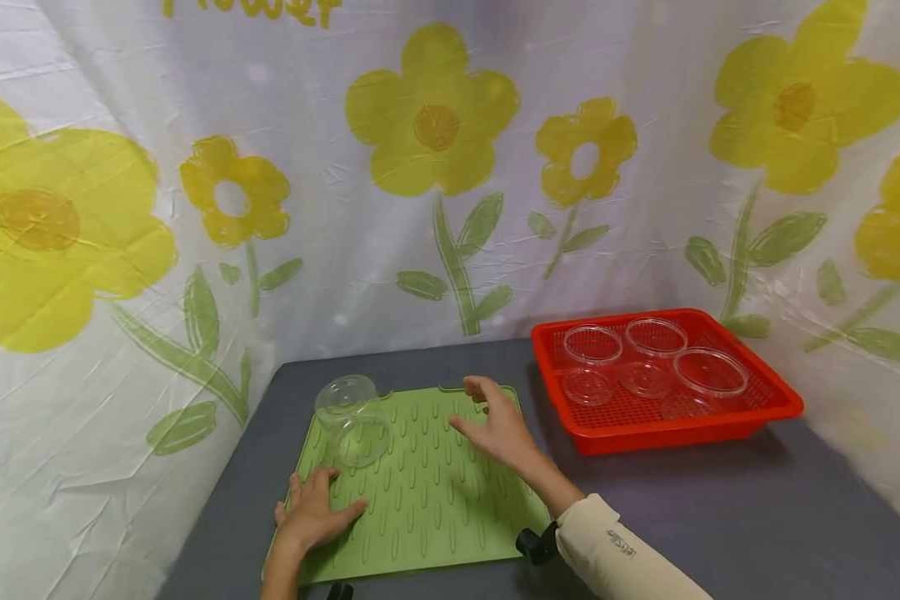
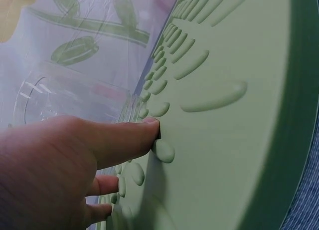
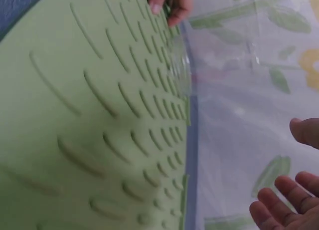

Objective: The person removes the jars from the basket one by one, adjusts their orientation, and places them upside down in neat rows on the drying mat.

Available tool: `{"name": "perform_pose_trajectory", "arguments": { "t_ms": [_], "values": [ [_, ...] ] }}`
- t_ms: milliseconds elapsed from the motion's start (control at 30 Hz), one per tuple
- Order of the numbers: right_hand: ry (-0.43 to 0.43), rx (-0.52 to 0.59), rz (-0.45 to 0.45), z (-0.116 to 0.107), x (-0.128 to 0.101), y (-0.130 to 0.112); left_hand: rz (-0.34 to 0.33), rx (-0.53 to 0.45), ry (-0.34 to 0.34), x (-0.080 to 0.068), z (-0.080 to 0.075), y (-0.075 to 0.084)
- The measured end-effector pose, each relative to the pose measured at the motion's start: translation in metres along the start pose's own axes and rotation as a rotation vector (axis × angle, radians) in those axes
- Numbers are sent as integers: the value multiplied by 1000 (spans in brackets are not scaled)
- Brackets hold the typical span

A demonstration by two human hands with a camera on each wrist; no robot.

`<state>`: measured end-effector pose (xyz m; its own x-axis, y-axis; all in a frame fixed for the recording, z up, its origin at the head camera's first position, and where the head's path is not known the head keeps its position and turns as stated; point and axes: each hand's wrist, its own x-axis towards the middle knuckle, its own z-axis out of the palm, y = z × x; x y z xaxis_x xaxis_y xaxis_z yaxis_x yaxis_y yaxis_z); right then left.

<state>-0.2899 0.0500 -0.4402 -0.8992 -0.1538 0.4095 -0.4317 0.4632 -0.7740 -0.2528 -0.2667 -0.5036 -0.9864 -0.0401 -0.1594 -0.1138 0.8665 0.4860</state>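
A clear round plastic container (image 1: 365, 442) stands at the far left of the green ridged mat (image 1: 420, 500). My left hand (image 1: 315, 512) rests on the mat's left side, just nearer than the container, thumb spread out. In the left wrist view the thumb of that hand (image 2: 55, 155) touches the mat, with the see-through container (image 2: 75, 98) beyond it. My right hand (image 1: 498, 425) hovers over the mat's far right part, fingers loosely bent and holding nothing. Its spread fingertips (image 3: 284, 187) show in the right wrist view.
A red plastic basket (image 1: 675, 432) sits right of the mat and holds three clear round containers (image 1: 708, 372). Under everything lies a dark grey table (image 1: 645, 508). Behind it hangs a white curtain (image 1: 330, 275) printed with yellow flowers.
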Motion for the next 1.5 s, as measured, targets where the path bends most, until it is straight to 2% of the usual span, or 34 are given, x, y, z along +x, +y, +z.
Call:
{"name": "perform_pose_trajectory", "arguments": {
  "t_ms": [467, 733, 867, 1067, 1267, 1500],
  "values": [
    [118, -41, -137, -46, -6, 12, 0, 6, -6, 0, -5, 1],
    [183, -58, -63, -72, -14, 23, -11, 17, -2, -1, -8, -2],
    [233, -63, -57, -83, -20, 33, -14, 19, -7, -2, -11, -5],
    [369, -152, -97, -110, -33, 53, -12, 13, -15, -2, -7, -6],
    [545, -247, -127, -156, -49, 75, -2, 21, -2, -3, -2, 0],
    [695, -366, -92, -205, -66, 98, -7, 2, -9, -1, -1, 4]
  ]
}}
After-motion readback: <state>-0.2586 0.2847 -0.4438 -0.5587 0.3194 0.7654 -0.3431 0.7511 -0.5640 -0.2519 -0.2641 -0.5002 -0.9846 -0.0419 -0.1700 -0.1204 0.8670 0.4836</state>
